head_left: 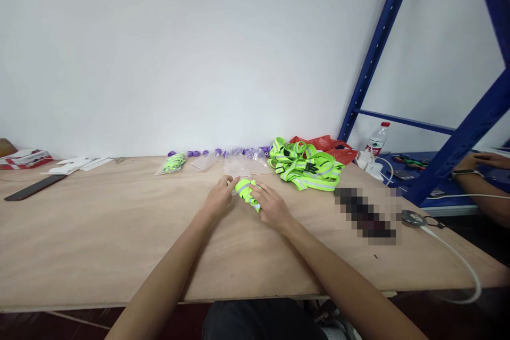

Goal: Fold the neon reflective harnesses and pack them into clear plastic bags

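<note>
Both of my hands meet at the middle of a wooden table [99,234]. My right hand [271,207] grips a folded neon-green reflective strap [245,189]. Its far end goes into a clear plastic bag [238,169], whose edge my left hand [218,197] pinches. Behind them lies a loose pile of the same green straps [306,166]. A filled bag of green strap [172,163] rests further left.
Several purple caps [223,152] line the wall edge, with a red bag [330,144] behind the pile. A dark flat bar [35,187] and white papers [75,164] lie at far left. A water bottle [377,139], white cable [458,260], blue rack [458,143] and another person's arm [484,186] are at right.
</note>
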A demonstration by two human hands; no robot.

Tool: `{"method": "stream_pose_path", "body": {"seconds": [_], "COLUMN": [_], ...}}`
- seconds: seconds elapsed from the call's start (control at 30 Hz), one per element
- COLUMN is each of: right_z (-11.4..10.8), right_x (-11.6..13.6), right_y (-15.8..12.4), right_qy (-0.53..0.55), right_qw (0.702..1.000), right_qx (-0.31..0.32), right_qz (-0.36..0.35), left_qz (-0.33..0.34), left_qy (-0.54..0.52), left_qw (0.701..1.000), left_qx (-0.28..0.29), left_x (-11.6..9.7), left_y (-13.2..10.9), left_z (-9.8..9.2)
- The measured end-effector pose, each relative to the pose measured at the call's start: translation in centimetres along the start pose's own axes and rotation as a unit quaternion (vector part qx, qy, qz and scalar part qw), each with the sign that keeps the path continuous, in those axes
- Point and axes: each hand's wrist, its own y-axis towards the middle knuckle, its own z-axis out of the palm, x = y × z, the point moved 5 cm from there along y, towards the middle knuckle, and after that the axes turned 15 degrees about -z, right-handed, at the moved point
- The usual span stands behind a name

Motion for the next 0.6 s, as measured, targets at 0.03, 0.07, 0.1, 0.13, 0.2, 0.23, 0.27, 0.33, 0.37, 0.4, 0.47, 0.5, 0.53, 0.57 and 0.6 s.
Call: {"method": "stream_pose_path", "body": {"seconds": [0.03,0.07,0.1,0.13,0.2,0.23,0.27,0.33,0.37,0.4,0.47,0.5,0.53,0.57,0.6], "right_z": [-0.1,-0.1,0.0,0.0,0.0,0.0,0.0,0.0,0.0,0.0,0.1,0.2,0.4,0.5,0.6], "right_x": [-0.1,-0.2,-0.1,-0.1,0.1,0.1,0.0,-0.4,-0.7,-0.9,-1.2,-1.2,-1.2,-1.2,-1.1], "right_y": [-0.1,-0.1,-0.1,0.0,0.1,0.1,0.1,0.0,-0.1,-0.2,-0.4,-0.4,-0.4,-0.4,-0.4], "right_qy": [-0.008,-0.013,-0.017,-0.021,-0.031,-0.039,-0.047,-0.063,-0.069,-0.073,-0.078,-0.079,-0.079,-0.079,-0.078], "right_qw": [1.000,1.000,1.000,0.999,0.998,0.998,0.998,0.997,0.997,0.996,0.994,0.994,0.994,0.994,0.993], "right_qx": [0.006,0.014,0.022,0.029,0.038,0.040,0.040,0.038,0.036,0.034,0.031,0.032,0.035,0.039,0.043], "right_qz": [-0.001,-0.006,-0.014,-0.022,-0.030,-0.027,-0.018,0.011,0.029,0.045,0.062,0.066,0.069,0.071,0.076], "left_qz": [0.005,0.009,0.014,0.020,0.035,0.042,0.047,0.053,0.057,0.062,0.077,0.086,0.094,0.100,0.105], "left_qy": [-0.009,-0.017,-0.024,-0.030,-0.035,-0.038,-0.041,-0.052,-0.061,-0.072,-0.099,-0.113,-0.127,-0.140,-0.153], "left_qw": [1.000,1.000,1.000,0.999,0.999,0.998,0.998,0.997,0.996,0.995,0.992,0.990,0.987,0.985,0.982], "left_qx": [0.003,0.005,0.007,0.010,0.016,0.016,0.011,-0.008,-0.017,-0.023,-0.025,-0.023,-0.022,-0.022,-0.024], "left_x": [-0.2,-0.3,-0.5,-0.6,-0.9,-1.0,-1.2,-1.6,-1.9,-2.3,-3.2,-3.7,-4.2,-4.6,-5.0], "left_y": [0.0,-0.1,-0.1,-0.2,-0.3,-0.4,-0.4,-0.4,-0.4,-0.5,-0.7,-0.8,-0.9,-1.0,-1.1], "left_z": [0.1,0.2,0.3,0.3,0.1,0.0,-0.2,-0.5,-0.6,-0.6,-0.4,-0.2,-0.1,0.0,0.0]}}
